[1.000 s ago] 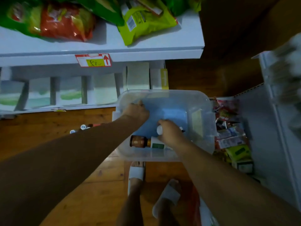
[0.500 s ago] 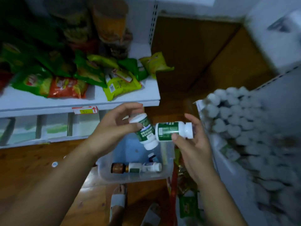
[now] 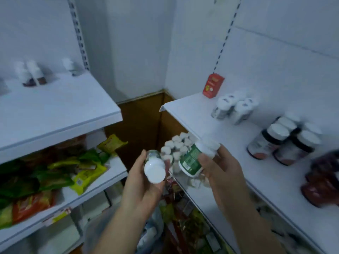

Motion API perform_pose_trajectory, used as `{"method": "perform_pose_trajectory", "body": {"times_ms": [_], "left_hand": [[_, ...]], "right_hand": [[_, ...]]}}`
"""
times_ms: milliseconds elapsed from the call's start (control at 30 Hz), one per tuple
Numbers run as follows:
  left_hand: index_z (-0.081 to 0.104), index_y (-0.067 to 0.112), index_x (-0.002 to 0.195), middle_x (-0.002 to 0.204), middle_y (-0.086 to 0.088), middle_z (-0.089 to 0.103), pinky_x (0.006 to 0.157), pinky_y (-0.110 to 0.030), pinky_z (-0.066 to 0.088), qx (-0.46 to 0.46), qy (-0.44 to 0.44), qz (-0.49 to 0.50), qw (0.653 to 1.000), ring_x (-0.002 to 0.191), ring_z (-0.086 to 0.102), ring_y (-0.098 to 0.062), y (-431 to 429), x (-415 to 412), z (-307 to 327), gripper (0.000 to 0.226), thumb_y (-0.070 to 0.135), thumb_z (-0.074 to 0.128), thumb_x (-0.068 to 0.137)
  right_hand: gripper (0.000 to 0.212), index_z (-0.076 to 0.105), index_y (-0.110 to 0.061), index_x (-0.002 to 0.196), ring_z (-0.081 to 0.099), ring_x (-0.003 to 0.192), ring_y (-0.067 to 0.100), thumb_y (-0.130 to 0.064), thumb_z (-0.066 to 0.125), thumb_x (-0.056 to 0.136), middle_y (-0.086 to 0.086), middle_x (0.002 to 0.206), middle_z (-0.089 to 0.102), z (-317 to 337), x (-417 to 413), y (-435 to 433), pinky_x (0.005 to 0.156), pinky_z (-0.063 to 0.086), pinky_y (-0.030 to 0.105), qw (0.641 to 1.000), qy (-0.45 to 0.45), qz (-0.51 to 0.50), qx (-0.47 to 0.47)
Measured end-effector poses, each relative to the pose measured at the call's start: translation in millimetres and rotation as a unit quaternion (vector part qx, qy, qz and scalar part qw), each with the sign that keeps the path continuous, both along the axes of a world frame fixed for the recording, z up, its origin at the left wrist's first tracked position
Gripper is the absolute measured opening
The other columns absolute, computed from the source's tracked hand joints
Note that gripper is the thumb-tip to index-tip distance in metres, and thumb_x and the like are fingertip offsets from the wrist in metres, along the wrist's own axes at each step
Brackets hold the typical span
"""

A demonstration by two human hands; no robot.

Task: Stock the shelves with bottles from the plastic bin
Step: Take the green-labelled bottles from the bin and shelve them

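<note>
My left hand point(image 3: 141, 186) grips a white-capped bottle point(image 3: 154, 166), its cap turned toward the camera. My right hand point(image 3: 222, 173) grips a second white bottle with a green label point(image 3: 192, 158), tilted with its cap up and to the right. Both are held in front of the right-hand white shelf point(image 3: 207, 129), near its front edge. The plastic bin point(image 3: 152, 230) is only partly visible, low down between my forearms.
On the right shelf stand a red box point(image 3: 213, 85), white-capped bottles point(image 3: 233, 109) and dark jars point(image 3: 282, 142). More white-capped bottles point(image 3: 177, 145) fill the shelf below. The left upper shelf point(image 3: 55, 109) carries small bottles point(image 3: 33, 74); snack bags point(image 3: 55, 173) lie beneath it.
The view has swung up from the bin on the floor to the shelves. Both hands have lifted a bottle each from bin level to the height of the right shelf.
</note>
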State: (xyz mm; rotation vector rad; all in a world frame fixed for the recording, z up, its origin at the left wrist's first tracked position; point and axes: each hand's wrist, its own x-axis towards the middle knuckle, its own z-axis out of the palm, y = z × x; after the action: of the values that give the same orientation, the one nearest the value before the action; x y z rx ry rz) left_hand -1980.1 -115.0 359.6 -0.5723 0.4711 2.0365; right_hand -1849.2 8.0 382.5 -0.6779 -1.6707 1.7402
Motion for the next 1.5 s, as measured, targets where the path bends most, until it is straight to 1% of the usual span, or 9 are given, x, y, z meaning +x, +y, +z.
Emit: {"method": "perform_pose_trajectory", "body": {"times_ms": [100,233,367,467,800,933,1033,1267,1500], "left_hand": [[0.062,0.006,0.134,0.131,-0.024,0.067,0.099,-0.046,0.057,-0.017,-0.086,-0.067,0.994,0.115,0.065,-0.037,15.8,35.2,-6.8,0.043,0.025,0.072,0.096],[0.063,0.011,0.118,0.091,-0.010,0.065,0.062,-0.031,0.044,-0.027,-0.008,-0.244,0.969,0.072,0.056,-0.023,37.3,71.6,-10.4,0.033,0.038,0.065,0.099],[0.060,0.006,0.119,0.088,-0.016,0.066,0.059,-0.033,0.046,-0.020,0.021,-0.302,0.953,0.073,0.058,-0.026,59.2,103.1,0.5,0.039,0.042,0.060,0.103],[0.056,0.006,0.130,0.107,-0.018,0.062,0.051,-0.033,0.055,0.028,0.022,-0.315,0.948,0.079,0.061,-0.030,70.1,125.0,8.0,0.042,0.040,0.054,0.106],[0.062,0.000,0.138,0.136,-0.029,0.066,0.098,-0.053,0.060,0.145,0.148,-0.351,0.913,0.127,0.065,-0.039,65.3,212.4,39.2,0.044,0.013,0.062,0.096],[0.058,-0.005,0.144,0.144,-0.027,0.061,0.103,-0.046,0.058,0.232,0.215,-0.395,0.862,0.130,0.064,-0.035,58.5,278.6,44.2,0.087,0.004,0.093,0.064],[0.063,-0.005,0.139,0.144,-0.025,0.062,0.111,-0.042,0.052,0.256,0.308,-0.447,0.800,0.132,0.062,-0.034,50.3,346.8,53.6,0.065,-0.004,0.079,0.076],[0.054,0.015,0.140,0.123,-0.019,0.075,0.092,-0.045,0.057,0.162,0.560,-0.485,0.652,0.116,0.071,-0.041,36.4,499.3,59.1,0.068,-0.016,0.076,0.083],[0.051,0.015,0.148,0.131,-0.020,0.071,0.099,-0.046,0.054,0.205,0.509,-0.517,0.657,0.122,0.069,-0.038,47.8,593.5,68.8,0.060,-0.006,0.065,0.094]], "right_hand": [[0.038,0.075,-0.034,0.117,0.076,0.102,0.024,-0.040,0.083,0.081,0.005,0.112,0.079,8.1,45.1,-0.1,0.085,0.063,0.040,0.998,-0.016,-0.051,0.015],[0.041,0.073,-0.033,0.119,0.069,0.076,0.021,-0.048,0.083,0.083,0.005,0.093,0.078,10.9,93.1,-3.6,0.066,0.055,0.035,0.988,-0.040,-0.144,0.027],[0.045,0.071,-0.037,0.120,0.073,0.102,0.035,-0.053,0.084,0.079,0.005,0.106,0.079,11.2,135.2,-9.7,0.084,0.061,0.060,0.976,-0.046,-0.209,0.034],[0.044,0.068,-0.031,0.122,0.073,0.099,0.033,-0.044,0.081,0.082,0.004,0.105,0.079,15.7,166.3,-14.9,0.077,0.063,0.049,0.969,-0.054,-0.237,0.044],[0.048,0.067,-0.024,0.124,0.076,0.101,0.016,-0.037,0.074,0.078,-0.005,0.107,0.080,33.3,276.4,-33.2,0.084,0.064,0.038,0.956,-0.039,-0.284,0.062],[0.049,0.066,-0.029,0.124,0.076,0.102,0.014,-0.038,0.075,0.076,-0.007,0.110,0.080,41.6,347.5,-47.3,0.080,0.063,0.030,0.947,-0.012,-0.316,0.061],[0.048,0.067,-0.030,0.123,0.076,0.103,0.017,-0.038,0.075,0.076,-0.006,0.110,0.080,47.2,408.7,-62.0,0.085,0.064,0.038,0.939,0.012,-0.341,0.052],[0.027,0.077,-0.037,0.111,0.068,0.109,0.047,-0.039,0.074,0.084,0.012,0.107,0.077,43.2,554.8,-100.3,0.086,0.054,0.073,0.899,0.045,-0.435,0.019],[0.018,0.075,-0.032,0.116,0.072,0.106,0.035,-0.029,0.070,0.100,0.007,0.108,0.078,43.9,636.1,-109.2,0.092,0.057,0.064,0.874,0.035,-0.484,0.029]]}}
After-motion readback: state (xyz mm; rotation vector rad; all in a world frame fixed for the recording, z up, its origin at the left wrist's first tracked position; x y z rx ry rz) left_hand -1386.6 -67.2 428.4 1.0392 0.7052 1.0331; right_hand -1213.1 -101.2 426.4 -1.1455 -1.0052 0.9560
